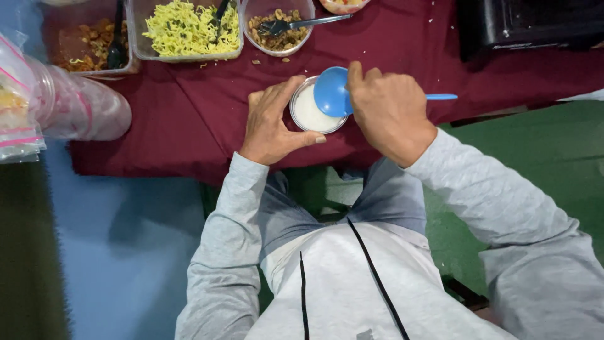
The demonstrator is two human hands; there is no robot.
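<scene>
Clear plastic bags [17,107] with pink seal strips lie at the far left edge, holding pale yellow contents, beside a stack of clear plastic cups [78,104] lying on its side in a clear sleeve at the corner of the maroon-covered surface [189,119]. A black box-shaped item [528,25] stands at the upper right; whether it is a package cannot be told. No labels, signs or screens are legible as such.
</scene>
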